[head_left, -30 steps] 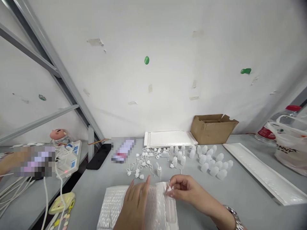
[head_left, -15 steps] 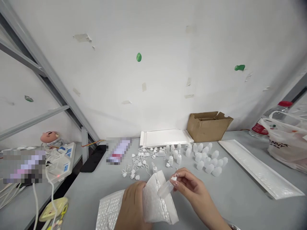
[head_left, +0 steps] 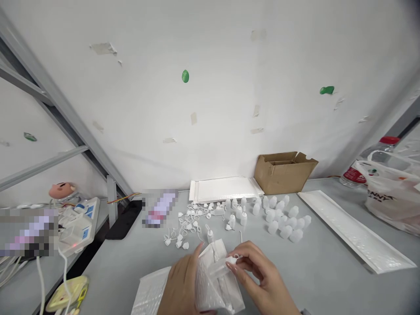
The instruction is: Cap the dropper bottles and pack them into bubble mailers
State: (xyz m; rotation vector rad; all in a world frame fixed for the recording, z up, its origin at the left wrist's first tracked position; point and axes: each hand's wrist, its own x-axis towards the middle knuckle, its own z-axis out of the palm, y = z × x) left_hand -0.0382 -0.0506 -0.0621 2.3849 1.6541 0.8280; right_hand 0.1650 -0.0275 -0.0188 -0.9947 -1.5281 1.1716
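Observation:
My left hand [head_left: 182,282] is wrapped round a white bubble mailer [head_left: 210,291], whose open end faces right. In my right hand [head_left: 259,275], thumb and fingers pinch the white cap of a translucent small bottle [head_left: 218,267], which lies tilted at the mailer's opening. Just beyond the mailer stands a capped small bottle [head_left: 210,235]. White caps with looped cords [head_left: 188,225] are spread on the grey table [head_left: 315,280]. Several uncapped translucent bottles [head_left: 278,215] are grouped to the right, and a few capped ones [head_left: 243,218] stand between.
A flat mailer [head_left: 226,189] and a cardboard box [head_left: 285,175] are by the wall. Another long mailer [head_left: 354,232] lies at right, near a plastic bag [head_left: 390,197] and a red-capped bottle [head_left: 356,173]. On the left are a black phone [head_left: 124,221] and a power strip [head_left: 80,227].
My right hand and the bottle have moved down and slightly left, closer against the mailer's opening. My left thumb is now raised at the mailer's edge. The view has shifted slightly.

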